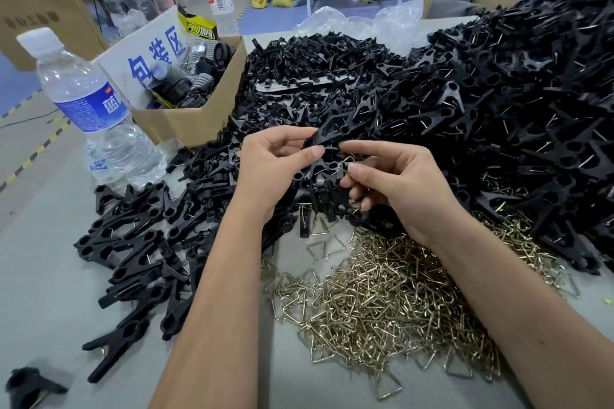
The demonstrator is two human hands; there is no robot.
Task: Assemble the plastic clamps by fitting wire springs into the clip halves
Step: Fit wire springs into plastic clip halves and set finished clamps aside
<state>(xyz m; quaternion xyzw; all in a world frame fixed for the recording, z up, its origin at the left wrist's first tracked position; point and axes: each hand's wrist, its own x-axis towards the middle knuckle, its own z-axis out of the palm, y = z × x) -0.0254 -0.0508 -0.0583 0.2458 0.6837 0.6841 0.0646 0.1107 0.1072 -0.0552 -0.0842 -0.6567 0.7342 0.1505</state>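
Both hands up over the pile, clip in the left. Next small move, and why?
Probably bring the wire spring in the right hand to the clip halves pinched by the left hand and seat it: the two sit close together, apparently unjoined.

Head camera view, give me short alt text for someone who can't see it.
A person's left hand pinches a black plastic clip half while the right hand holds a wire spring beside it, over a table heaped with black clips, brass-coloured springs, a water bottle and a cardboard box.
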